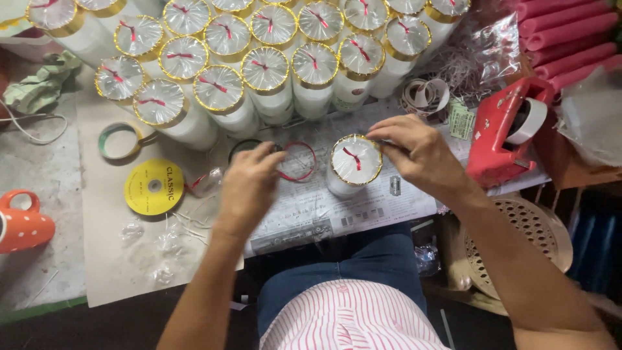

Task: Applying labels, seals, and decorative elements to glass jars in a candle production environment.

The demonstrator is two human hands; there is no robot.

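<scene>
A white cylindrical candle with a gold rim and a red wick stands on newspaper in front of me. My right hand rests its fingertips on the candle's gold rim at the upper right. My left hand lies to the left of the candle, its fingers closed near a pair of scissors with a red handle loop. Whether it grips the scissors is hard to tell. Behind both hands stand several finished candles in rows, each wrapped in clear film with a gold band.
A red tape dispenser sits right of the candle. A yellow ribbon spool, a tape roll and clear scraps lie at left. An orange dotted mug stands at far left. Pink foam rods lie at top right.
</scene>
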